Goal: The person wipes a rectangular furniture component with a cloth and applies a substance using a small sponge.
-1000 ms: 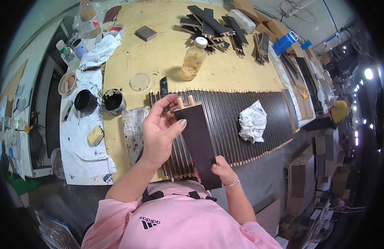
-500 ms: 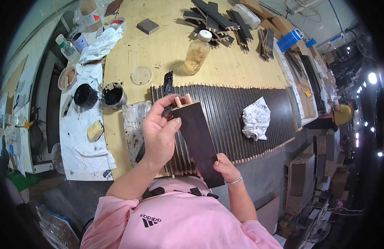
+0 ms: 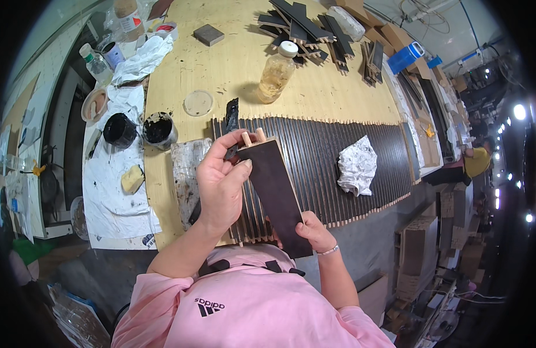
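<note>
A dark-faced wooden board (image 3: 273,194) is held slantwise between both hands, its broad face turned up. Two pale dowels (image 3: 254,137) stick out of its far end. My left hand (image 3: 224,182) grips that far end, with the thumb on the face and the fingers behind the edge. Around the near right edge closes my right hand (image 3: 315,235), thumb on top, its other fingers mostly hidden underneath. Beneath the board lies a row of dark doweled boards (image 3: 314,168) set side by side. A crumpled white cloth (image 3: 358,166) rests on them.
Two tubs of black paint (image 3: 159,131) and a yellow sponge (image 3: 132,180) sit at the left. A black-smeared tool (image 3: 232,114) lies at the row's far left corner. Farther back stand a capped bottle (image 3: 276,72) and a pile of dark boards (image 3: 300,26). Another person (image 3: 476,161) is far right.
The board's near end has shifted slightly up and left with my right hand. Both hands keep the same grip.
</note>
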Demonstrator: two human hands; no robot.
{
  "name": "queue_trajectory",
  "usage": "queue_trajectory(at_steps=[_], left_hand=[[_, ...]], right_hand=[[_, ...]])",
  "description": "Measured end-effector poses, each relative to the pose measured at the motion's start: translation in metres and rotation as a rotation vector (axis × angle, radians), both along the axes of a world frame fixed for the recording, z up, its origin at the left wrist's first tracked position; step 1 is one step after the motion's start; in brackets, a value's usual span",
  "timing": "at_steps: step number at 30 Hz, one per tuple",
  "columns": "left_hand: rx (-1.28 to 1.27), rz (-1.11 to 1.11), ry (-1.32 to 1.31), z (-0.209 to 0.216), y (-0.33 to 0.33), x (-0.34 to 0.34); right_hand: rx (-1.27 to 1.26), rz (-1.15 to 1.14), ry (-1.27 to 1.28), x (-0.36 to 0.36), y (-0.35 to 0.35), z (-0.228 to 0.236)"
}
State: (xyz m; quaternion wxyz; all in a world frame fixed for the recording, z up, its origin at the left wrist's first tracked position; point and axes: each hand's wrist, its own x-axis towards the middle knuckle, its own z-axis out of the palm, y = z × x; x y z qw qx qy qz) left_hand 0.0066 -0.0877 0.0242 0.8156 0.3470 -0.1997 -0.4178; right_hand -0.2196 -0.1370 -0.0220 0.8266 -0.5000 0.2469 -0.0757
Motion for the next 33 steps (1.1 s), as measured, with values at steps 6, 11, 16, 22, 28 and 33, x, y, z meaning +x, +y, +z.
queue_trajectory(at_steps=[6,11,16,22,28,33], left_hand=[[-0.003,0.006,-0.018,0.002,0.003,-0.001],[-0.014,-0.005,-0.025,0.002,0.003,-0.001],[-0.031,-0.009,-0.027,-0.001,-0.002,-0.001],[-0.036,0.089,-0.158,-0.011,-0.013,0.000],[-0.065,0.098,-0.181,-0.013,-0.001,0.007],[-0.020,0.024,-0.243,-0.019,0.009,0.006]], right_hand=[[-0.003,0.026,-0.029,-0.004,0.000,-0.006],[0.040,0.027,-0.047,-0.005,-0.001,-0.006],[0.038,-0.044,-0.045,-0.009,-0.002,-0.003],[-0.020,-0.415,-0.112,0.001,-0.009,0.004],[0.105,-0.481,-0.392,0.007,-0.017,0.019],[0.325,-0.477,-0.529,0.004,-0.023,0.017]])
